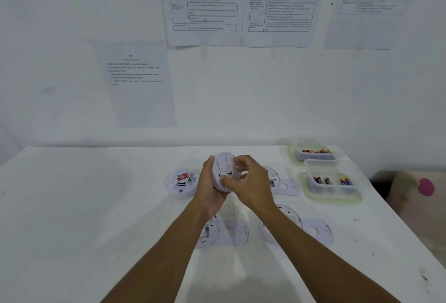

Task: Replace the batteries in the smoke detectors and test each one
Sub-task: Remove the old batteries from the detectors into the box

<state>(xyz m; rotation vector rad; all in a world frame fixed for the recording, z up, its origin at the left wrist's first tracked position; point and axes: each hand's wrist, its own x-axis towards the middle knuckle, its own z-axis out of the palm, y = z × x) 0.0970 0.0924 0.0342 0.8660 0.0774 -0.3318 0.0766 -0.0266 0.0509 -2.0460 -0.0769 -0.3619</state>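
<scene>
A round white plastic smoke detector stands on edge above the scuffed white table. The left hand cradles it and the right hand curls its fingers onto its back face; what they pinch there is blurred. Left of it lies an open detector carrying a red-labelled battery. To its right sit clear tubs of batteries. Beyond it, printed sheets are taped to the white wall. Nearer than it, the forearms half-hide more detectors.

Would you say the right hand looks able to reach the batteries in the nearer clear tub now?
Probably yes. The right hand is busy on the smoke detector held by the left hand, but the nearer tub lies on its side, seemingly lidless, with only low detector parts on the table between.
</scene>
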